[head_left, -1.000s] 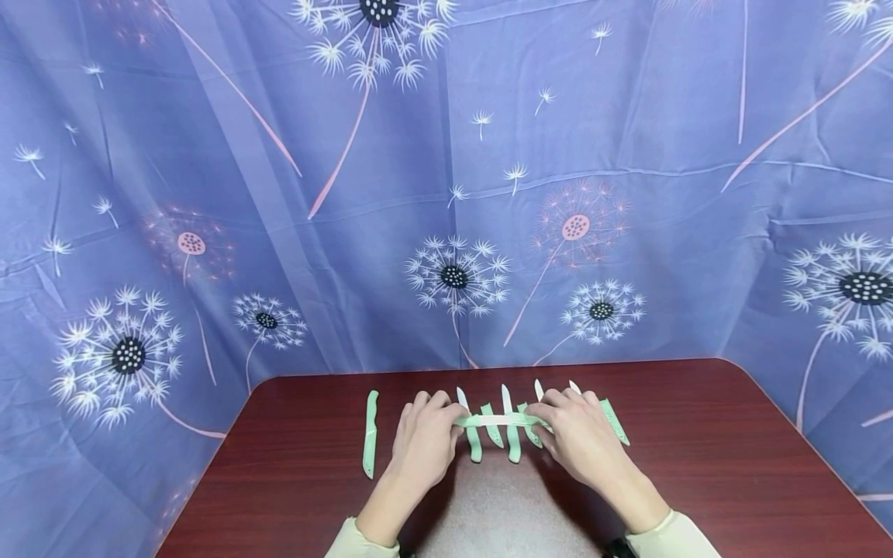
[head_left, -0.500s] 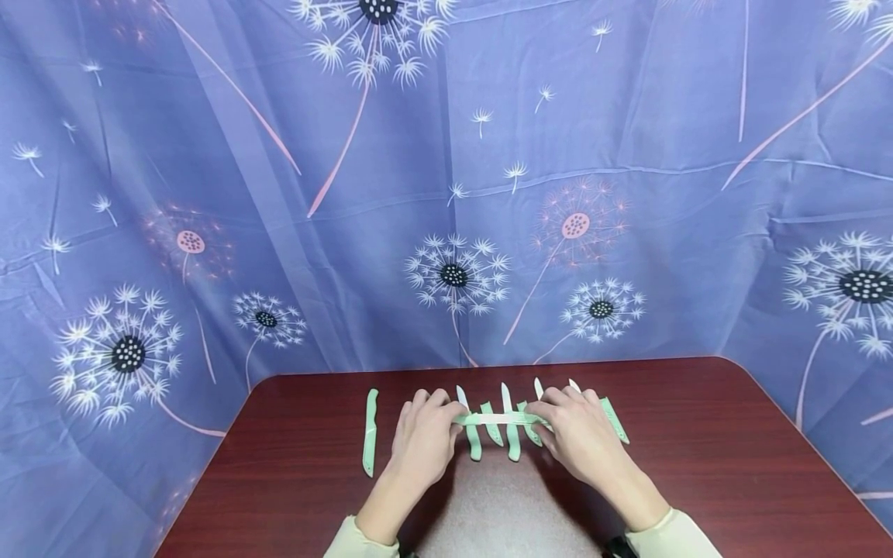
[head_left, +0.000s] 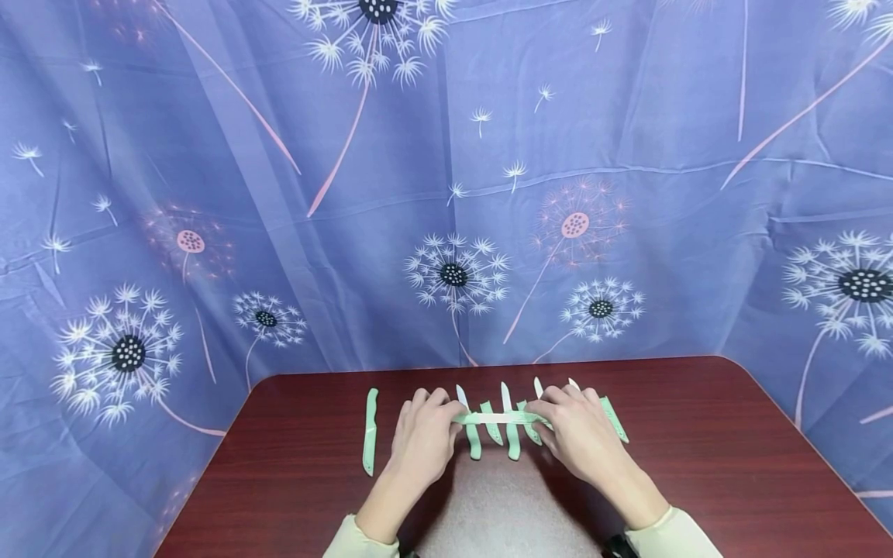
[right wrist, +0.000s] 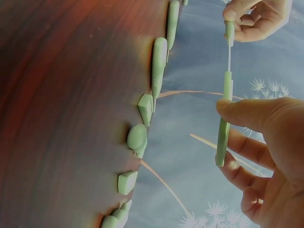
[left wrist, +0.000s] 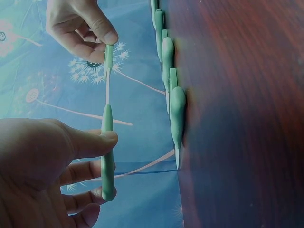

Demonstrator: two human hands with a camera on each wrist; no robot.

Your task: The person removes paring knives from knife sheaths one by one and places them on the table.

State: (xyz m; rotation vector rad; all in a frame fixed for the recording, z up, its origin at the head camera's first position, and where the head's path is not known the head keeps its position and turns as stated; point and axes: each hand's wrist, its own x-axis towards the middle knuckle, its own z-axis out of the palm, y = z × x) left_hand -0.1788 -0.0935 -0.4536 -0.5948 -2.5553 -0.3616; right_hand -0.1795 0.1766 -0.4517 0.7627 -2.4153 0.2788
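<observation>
Between the two hands, above the table, a paring knife lies crosswise, its pale blade [head_left: 495, 418] bare in the middle. My left hand [head_left: 427, 434] pinches the knife's mint-green handle [left wrist: 108, 161] between thumb and fingers. My right hand [head_left: 577, 434] grips a green blade sheath [right wrist: 223, 135]. In the right wrist view the blade's far end meets the sheath's mouth, its tip hidden there. Below them on the table lie an unsheathed knife [head_left: 475, 443], another bare knife [head_left: 514, 443] and a loose sheath [head_left: 494, 428]. More blade tips show behind the right hand, their handles hidden.
A sheathed green knife [head_left: 370, 434] lies alone left of the left hand. Another loose sheath [head_left: 614, 420] lies beyond the right hand. The dark red wooden table [head_left: 732, 457] ends at a blue dandelion-print cloth [head_left: 349, 271] hanging behind it and along both sides.
</observation>
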